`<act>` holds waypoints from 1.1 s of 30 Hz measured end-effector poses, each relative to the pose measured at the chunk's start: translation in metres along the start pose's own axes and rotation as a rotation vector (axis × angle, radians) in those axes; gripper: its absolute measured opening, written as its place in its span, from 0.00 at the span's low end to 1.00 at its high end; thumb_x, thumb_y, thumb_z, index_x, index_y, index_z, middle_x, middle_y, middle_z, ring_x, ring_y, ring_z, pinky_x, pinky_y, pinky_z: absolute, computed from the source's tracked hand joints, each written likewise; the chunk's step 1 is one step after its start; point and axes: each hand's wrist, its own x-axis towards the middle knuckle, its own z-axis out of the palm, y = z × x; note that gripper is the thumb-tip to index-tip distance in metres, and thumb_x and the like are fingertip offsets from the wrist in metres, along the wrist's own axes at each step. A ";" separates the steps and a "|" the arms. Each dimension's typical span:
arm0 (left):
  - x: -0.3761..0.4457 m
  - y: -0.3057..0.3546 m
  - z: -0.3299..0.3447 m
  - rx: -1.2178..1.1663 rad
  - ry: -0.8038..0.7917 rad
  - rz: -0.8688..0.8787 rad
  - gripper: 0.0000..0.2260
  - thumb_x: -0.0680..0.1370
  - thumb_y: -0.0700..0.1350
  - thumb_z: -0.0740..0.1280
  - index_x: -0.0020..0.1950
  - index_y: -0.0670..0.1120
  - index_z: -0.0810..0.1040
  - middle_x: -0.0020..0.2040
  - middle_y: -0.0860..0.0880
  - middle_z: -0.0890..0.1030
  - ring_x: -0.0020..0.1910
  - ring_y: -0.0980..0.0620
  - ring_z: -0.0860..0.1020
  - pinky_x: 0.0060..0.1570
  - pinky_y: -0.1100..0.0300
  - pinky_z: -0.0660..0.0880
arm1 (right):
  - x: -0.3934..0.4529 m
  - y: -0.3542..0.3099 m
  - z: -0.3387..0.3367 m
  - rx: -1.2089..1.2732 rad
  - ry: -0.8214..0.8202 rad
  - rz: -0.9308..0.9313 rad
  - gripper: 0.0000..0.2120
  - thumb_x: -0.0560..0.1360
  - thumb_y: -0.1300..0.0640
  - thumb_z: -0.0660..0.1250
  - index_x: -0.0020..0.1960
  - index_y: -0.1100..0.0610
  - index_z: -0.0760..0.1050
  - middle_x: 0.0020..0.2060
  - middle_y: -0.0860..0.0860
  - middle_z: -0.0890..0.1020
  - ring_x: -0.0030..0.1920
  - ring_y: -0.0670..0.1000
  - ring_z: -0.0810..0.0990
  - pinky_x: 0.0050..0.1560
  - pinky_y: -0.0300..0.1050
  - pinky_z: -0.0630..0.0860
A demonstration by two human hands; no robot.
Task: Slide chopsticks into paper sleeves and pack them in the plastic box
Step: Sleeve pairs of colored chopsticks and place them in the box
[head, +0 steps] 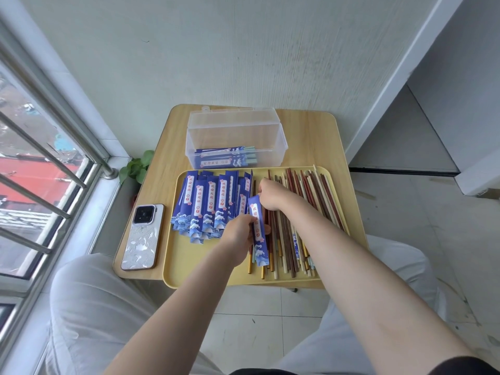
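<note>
A person's left hand (238, 230) pinches a single blue paper sleeve (259, 231) near its middle, thumb and fingers curled round it, holding it lengthwise above the near part of a yellow tray (189, 269). The sleeve runs from just beside the right wrist down toward the tray's front rim, its wave-printed end nearest the camera, and it overlaps the left edge of the loose chopsticks. The right hand (273, 194) reaches down onto the pile of loose chopsticks (303, 220), its fingers curled into the sticks at the far left of the pile; whether it has any of them pinched cannot be told, since the back of the hand hides the fingertips.

The chopsticks, in dark red, brown, cream and gold-tipped kinds, lie roughly parallel across the right half of the tray. A fanned stack of empty blue sleeves (208, 207) fills the tray's left half. Just behind the tray stands a clear plastic box (235, 139) with its lid up, holding a few sleeved pairs laid flat on its bottom. Tray and box sit on a small wooden table (311, 142), where a phone (143, 236) lies face down left of the tray. A small green plant (136, 166) shows beside the table's left edge, by the window.
</note>
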 end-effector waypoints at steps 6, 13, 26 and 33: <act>-0.005 0.011 -0.003 0.109 0.022 0.058 0.10 0.80 0.38 0.57 0.55 0.36 0.75 0.38 0.39 0.83 0.36 0.42 0.82 0.44 0.48 0.81 | 0.000 0.005 0.003 -0.058 0.008 -0.029 0.12 0.79 0.68 0.56 0.58 0.63 0.74 0.51 0.56 0.78 0.43 0.54 0.74 0.43 0.46 0.71; -0.019 0.016 -0.013 0.599 -0.024 0.017 0.11 0.82 0.44 0.56 0.54 0.40 0.76 0.39 0.43 0.83 0.31 0.49 0.83 0.30 0.58 0.79 | -0.009 0.007 0.012 -0.069 0.036 -0.070 0.07 0.82 0.60 0.60 0.54 0.61 0.76 0.51 0.58 0.81 0.45 0.55 0.79 0.43 0.47 0.74; -0.015 -0.004 -0.013 0.595 0.032 0.119 0.09 0.84 0.44 0.54 0.51 0.44 0.72 0.45 0.46 0.81 0.39 0.52 0.80 0.29 0.64 0.75 | -0.017 0.003 0.023 0.002 0.047 -0.051 0.05 0.82 0.56 0.59 0.55 0.56 0.71 0.51 0.53 0.78 0.47 0.54 0.78 0.38 0.44 0.71; -0.011 -0.004 -0.015 0.543 0.030 0.106 0.08 0.83 0.41 0.54 0.51 0.43 0.72 0.41 0.45 0.79 0.36 0.51 0.79 0.27 0.64 0.75 | -0.018 0.000 0.018 0.086 0.058 -0.056 0.10 0.81 0.55 0.60 0.40 0.55 0.67 0.34 0.49 0.71 0.33 0.49 0.69 0.31 0.43 0.63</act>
